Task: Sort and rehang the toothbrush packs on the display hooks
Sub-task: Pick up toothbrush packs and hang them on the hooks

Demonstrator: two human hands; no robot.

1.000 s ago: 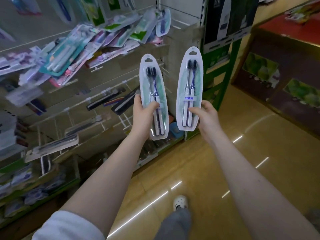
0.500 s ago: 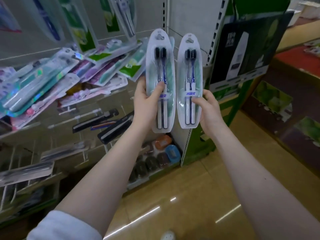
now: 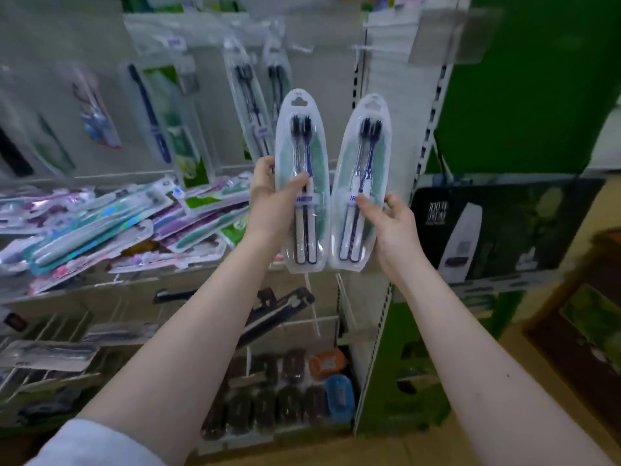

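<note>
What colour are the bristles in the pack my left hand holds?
Black; the bristles show best in the head view.

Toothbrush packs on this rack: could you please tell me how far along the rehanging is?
Done: matching hung twin packs already hang above. In hand: the left hand grips one twin pack and the right hand grips a second twin pack, both off any hook. Left: a heap of mixed packs lies unhung at the left.

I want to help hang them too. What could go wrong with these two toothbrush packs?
Both hands are full: the left hand grips one pack and the right hand pinches the other pack, so if one slips, no free hand can catch it. The left hand could also bump the loose pile nearby.
</note>
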